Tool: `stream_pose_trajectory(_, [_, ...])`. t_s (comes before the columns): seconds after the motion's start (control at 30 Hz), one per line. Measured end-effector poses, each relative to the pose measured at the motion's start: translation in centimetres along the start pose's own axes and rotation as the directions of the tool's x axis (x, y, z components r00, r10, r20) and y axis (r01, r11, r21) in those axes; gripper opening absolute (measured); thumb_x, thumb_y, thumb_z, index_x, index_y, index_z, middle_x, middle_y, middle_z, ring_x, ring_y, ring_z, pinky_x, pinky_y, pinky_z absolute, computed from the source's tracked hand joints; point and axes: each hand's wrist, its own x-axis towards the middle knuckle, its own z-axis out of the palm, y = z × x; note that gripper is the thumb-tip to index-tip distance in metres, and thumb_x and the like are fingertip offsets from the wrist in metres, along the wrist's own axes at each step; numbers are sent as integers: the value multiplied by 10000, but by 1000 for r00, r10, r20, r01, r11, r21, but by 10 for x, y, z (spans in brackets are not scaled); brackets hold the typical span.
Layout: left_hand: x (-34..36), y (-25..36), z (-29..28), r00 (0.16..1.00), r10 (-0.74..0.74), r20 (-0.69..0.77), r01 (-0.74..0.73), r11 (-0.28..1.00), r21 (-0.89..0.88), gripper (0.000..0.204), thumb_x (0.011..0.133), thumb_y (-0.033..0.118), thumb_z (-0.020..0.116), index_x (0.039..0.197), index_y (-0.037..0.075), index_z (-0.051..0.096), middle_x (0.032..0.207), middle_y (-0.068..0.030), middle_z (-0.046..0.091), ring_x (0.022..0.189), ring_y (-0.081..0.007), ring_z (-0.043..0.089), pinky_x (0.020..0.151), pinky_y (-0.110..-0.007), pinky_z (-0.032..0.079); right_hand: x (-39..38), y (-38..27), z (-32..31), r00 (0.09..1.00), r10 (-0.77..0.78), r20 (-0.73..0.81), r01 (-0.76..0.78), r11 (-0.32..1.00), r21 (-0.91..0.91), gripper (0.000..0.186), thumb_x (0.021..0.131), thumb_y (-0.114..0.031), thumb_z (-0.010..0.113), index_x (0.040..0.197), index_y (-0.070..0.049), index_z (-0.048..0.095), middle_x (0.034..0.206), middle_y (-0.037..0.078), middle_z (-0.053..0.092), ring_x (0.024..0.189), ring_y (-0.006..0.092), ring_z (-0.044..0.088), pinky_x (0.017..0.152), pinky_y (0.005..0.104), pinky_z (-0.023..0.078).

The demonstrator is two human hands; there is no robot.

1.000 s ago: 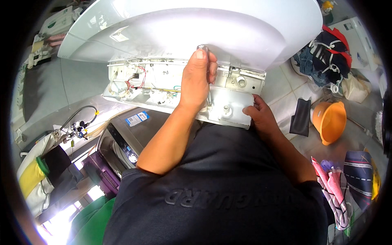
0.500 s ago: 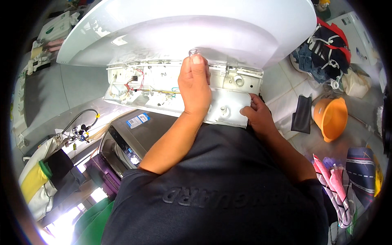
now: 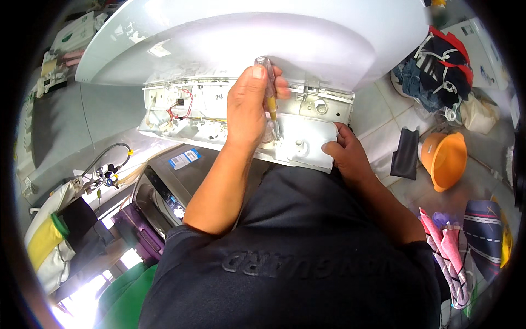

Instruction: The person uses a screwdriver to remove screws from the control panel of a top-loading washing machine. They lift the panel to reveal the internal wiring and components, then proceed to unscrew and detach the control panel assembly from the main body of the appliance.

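Observation:
My left hand (image 3: pixel 249 107) is wrapped around a screwdriver (image 3: pixel 271 104) with a clear, partly yellow handle. The screwdriver slants down, and its lower end meets the long white appliance panel (image 3: pixel 304 129) beside a round knob-like part (image 3: pixel 267 136). At the panel's right end, my right hand (image 3: pixel 345 148) pinches the edge, thumb on top and fingers curled around the side. A short white post (image 3: pixel 300 147) rises from the panel near that thumb. Behind the panel is an opened white housing (image 3: pixel 219 98) with red wires (image 3: pixel 189 104) at its left.
A large white curved lid (image 3: pixel 263 33) stands raised behind the housing. To the left is a grey top-loading machine (image 3: pixel 192 170) with hoses and valves (image 3: pixel 109 175). An orange bucket (image 3: pixel 446 162), a black pouch (image 3: pixel 404 153) and piled clothes (image 3: pixel 438 71) lie to the right.
My left hand has shifted slightly left and tilted, so the screwdriver's handle and shaft now show. My right hand stays on the panel's edge.

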Motion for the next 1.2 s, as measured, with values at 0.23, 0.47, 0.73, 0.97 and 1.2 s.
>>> stream_pose_trajectory(0.23, [1, -12, 2, 996, 83, 11, -81, 990, -115, 380, 1007, 368, 456, 1055, 4, 556, 760, -32, 539, 639, -105, 467, 592, -235, 389, -4, -6, 2, 1000, -7, 22, 6, 999, 47, 502, 794, -91, 594, 1264, 44, 480, 1008, 98, 636, 874, 142, 587, 793, 269, 456])
stream_pose_trajectory(0.47, [-3, -12, 14, 985, 131, -117, -122, 989, 82, 353, 1001, 375, 490, 989, 29, 560, 727, -6, 520, 601, -74, 448, 536, -213, 357, -4, -7, 4, 1000, -2, 8, 2, 1000, 24, 488, 797, -84, 591, 1255, 48, 486, 987, 83, 638, 843, 124, 580, 751, 255, 454])
stream_pose_trajectory(0.73, [-5, -16, 23, 950, 209, -231, -173, 970, 169, 287, 981, 320, 554, 928, 38, 552, 710, -14, 555, 561, -64, 452, 513, -210, 367, 0, 4, 1, 997, -75, 11, 75, 997, 31, 472, 799, -86, 595, 1241, 50, 502, 990, 91, 641, 854, 128, 587, 762, 259, 457])
stream_pose_trajectory(0.97, [1, -15, 14, 981, 139, -134, -132, 990, 58, 275, 980, 313, 554, 991, 40, 522, 734, -25, 559, 573, -77, 453, 531, -229, 384, 0, -2, 4, 993, -114, 21, 114, 993, 9, 484, 792, -83, 596, 1245, 53, 494, 1052, 121, 640, 932, 156, 596, 847, 284, 455])
stream_pose_trajectory(1.2, [3, -9, -5, 996, 6, 84, 17, 964, -265, 390, 1015, 364, 413, 1135, 10, 527, 777, -28, 518, 676, -120, 462, 628, -259, 389, 0, -4, 3, 997, -77, 30, 76, 997, 23, 484, 787, -84, 600, 1241, 46, 494, 1064, 114, 632, 944, 155, 587, 848, 280, 451])
